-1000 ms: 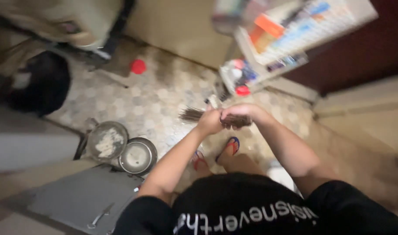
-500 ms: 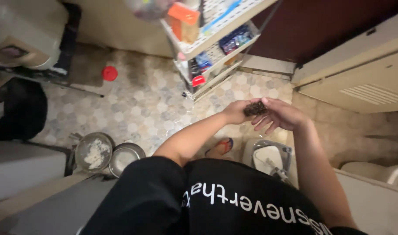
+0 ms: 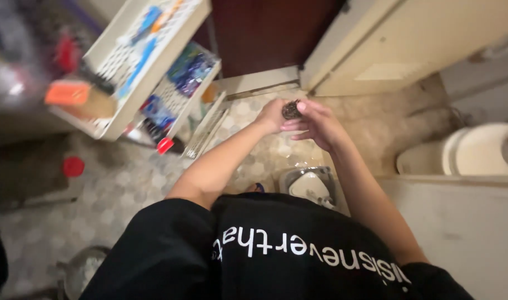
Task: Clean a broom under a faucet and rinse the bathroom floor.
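My left hand [image 3: 269, 115] and my right hand [image 3: 316, 123] meet in front of my chest, above the patterned tile floor [image 3: 126, 183]. Between them is a small dark round clump [image 3: 291, 109], perhaps a scrubber or a wad of fibres. The left hand's fingers curl under it, and the right hand's fingers press on it from the side. My black shirt with white lettering [image 3: 276, 250] fills the bottom of the view.
A white wire shelf rack [image 3: 133, 72] with packets and bottles leans at the upper left, a red-capped bottle [image 3: 165, 145] at its foot. A red lid [image 3: 73, 166] lies on the floor. A metal bowl [image 3: 309, 186] sits below my hands, a round white fixture [image 3: 476, 150] at right, a cream cabinet [image 3: 409, 44] behind.
The view has swung right, so the metal pans slid to the bottom left corner. My hands stayed together; the long bristles seen a second ago no longer show, only a compact dark clump.
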